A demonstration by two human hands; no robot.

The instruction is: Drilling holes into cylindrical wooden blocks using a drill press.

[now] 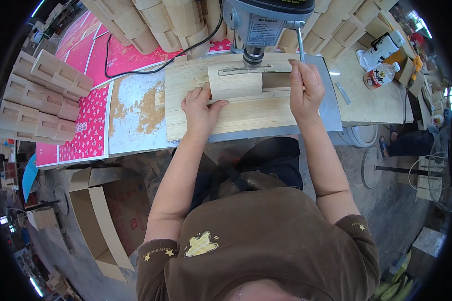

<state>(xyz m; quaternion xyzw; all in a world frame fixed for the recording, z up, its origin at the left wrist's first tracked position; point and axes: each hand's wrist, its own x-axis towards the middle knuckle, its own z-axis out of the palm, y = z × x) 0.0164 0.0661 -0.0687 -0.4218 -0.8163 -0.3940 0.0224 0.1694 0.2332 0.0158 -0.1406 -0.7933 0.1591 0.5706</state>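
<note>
A pale, rounded wood piece [236, 86] lies on a wooden jig board [256, 113] beneath a small bench drill press [258, 30]. The drill's chuck [253, 57] is lowered close above the top of the piece; the bit's tip cannot be made out. My left hand [201, 110] holds the piece's left end, its thumb along the near side and its fingers behind. At the right, my right hand [307, 93] is closed around the lower end of the drill's metal lever [300, 45]. A brown strip [276, 80] shows on the jig, right of the piece.
Stacked wood pieces with slots [45, 100] stand at the left, and more tall stacks [150, 25] line the back. A black cord [150, 70] crosses the bench. Sawdust [148, 110] lies beside the jig. A bottle [381, 75] stands right; an open carton [103, 226] is on the floor.
</note>
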